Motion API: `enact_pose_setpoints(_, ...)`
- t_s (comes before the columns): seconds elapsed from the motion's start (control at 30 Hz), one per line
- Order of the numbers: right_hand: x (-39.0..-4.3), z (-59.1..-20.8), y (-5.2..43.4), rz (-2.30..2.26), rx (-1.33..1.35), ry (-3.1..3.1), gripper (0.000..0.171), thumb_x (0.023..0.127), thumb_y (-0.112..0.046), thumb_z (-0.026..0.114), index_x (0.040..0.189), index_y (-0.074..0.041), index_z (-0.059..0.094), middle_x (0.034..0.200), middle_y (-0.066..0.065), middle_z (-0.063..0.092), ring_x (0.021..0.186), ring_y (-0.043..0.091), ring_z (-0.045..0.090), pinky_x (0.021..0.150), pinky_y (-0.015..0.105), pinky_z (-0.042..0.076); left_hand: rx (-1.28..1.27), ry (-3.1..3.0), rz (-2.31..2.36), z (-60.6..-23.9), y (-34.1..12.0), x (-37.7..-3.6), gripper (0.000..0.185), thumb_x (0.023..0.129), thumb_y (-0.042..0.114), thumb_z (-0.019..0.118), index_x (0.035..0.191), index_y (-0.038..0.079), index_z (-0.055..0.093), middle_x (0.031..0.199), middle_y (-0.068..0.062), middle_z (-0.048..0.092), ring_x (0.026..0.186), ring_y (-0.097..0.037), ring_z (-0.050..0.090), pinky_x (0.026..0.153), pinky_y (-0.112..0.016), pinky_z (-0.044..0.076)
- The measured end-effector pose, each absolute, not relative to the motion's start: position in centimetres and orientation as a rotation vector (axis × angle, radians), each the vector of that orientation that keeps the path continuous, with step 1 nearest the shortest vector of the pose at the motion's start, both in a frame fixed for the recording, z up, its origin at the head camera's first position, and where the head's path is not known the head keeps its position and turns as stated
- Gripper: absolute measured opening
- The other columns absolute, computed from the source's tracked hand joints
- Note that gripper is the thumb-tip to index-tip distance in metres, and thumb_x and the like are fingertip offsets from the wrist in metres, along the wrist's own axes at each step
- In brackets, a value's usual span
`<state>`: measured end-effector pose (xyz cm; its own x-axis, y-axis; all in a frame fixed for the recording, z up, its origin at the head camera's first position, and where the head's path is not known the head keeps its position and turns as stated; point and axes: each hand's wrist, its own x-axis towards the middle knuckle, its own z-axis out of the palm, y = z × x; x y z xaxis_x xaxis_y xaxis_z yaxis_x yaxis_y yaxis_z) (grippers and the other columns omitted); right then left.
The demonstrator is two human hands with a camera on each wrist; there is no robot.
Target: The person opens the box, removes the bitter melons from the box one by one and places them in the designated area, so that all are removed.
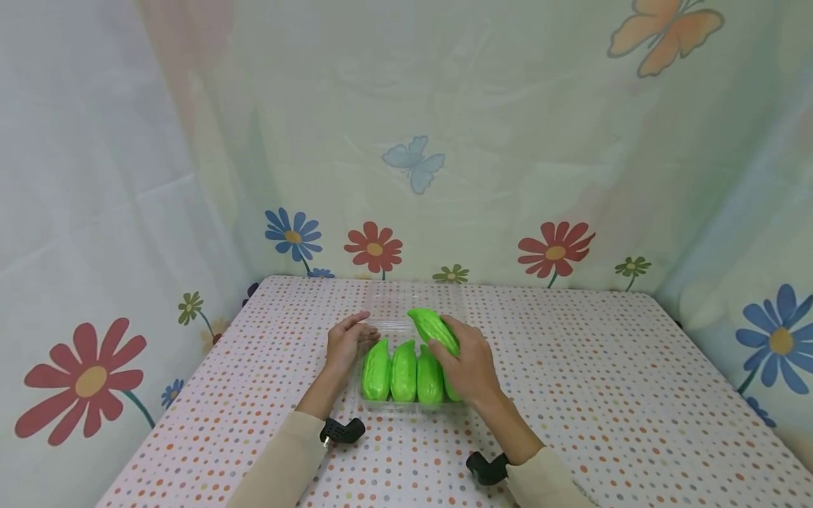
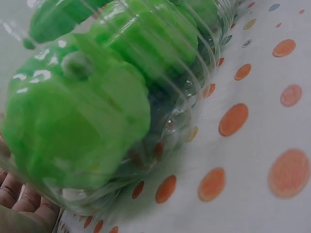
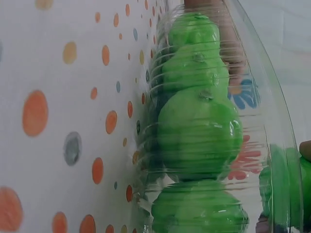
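Note:
My right hand [image 1: 473,363] grips a bright green, ridged bitter gourd [image 1: 432,329] above the right part of a clear plastic clamshell box [image 1: 396,406]. Thumb and fingers are on opposite sides of the gourd, whose pointed end faces back and left. Several like bitter gourds [image 1: 377,374] lie side by side in the box, the rightmost partly hidden by my right hand. My left hand [image 1: 345,343] is at the box's back left side, fingers relaxed and slightly bent, holding nothing. In the left wrist view its fingers [image 2: 29,199] lie close beside the clear wall; contact is uncertain.
The box's clear lid [image 1: 416,300] lies opened toward the back. A dotted cloth covers the table [image 1: 571,395]. Behind and at both sides hangs a curtain [image 1: 495,176] with flowers and butterflies. Black wrist cameras [image 1: 343,430] sit at both cuffs.

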<state>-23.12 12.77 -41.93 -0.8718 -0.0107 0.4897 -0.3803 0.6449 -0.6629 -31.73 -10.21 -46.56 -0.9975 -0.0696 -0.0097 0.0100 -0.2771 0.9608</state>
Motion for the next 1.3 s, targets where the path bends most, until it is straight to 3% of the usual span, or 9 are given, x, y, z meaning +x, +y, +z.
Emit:
enact_pose_setpoints(0.4,-23.2,-41.9,13.3,1.121,0.307,-2.4,0.05,0.095,-0.022,0.07,0.139,-0.003,0.059,0.123,0.019,0.067,0.096,0.03,0.06,0.073,0.042,0.052,0.041,-1.793,-2.491,-46.9,-10.1,-31.6,0.043,0.092,-0.003,0.052,0.134,-0.012,0.056,0.082,-0.009,0.069,0.075,-0.018,0.072,0.076,-0.032,0.062)
enact_pose_setpoints(0.63,-23.2,-42.1,13.5,1.124,0.282,-2.415,0.05,0.094,-0.023,0.071,0.139,-0.003,0.059,0.123,0.018,0.067,0.095,0.03,0.059,0.073,0.043,0.051,0.056,-1.814,-2.502,-47.1,-10.2,-31.4,0.041,0.094,-0.002,0.053,0.134,-0.009,0.057,0.088,-0.013,0.07,0.08,-0.021,0.073,0.082,-0.036,0.062)
enact_pose_setpoints(1.3,-23.9,-41.6,14.2,1.149,0.27,-2.432,0.054,0.095,-0.025,0.069,0.143,-0.002,0.055,0.128,0.021,0.064,0.097,0.032,0.058,0.076,0.043,0.049,0.051,-1.829,-2.479,-46.4,-10.1,-31.8,0.043,0.093,-0.001,0.053,0.135,-0.009,0.057,0.088,-0.013,0.07,0.08,-0.021,0.072,0.081,-0.035,0.062)
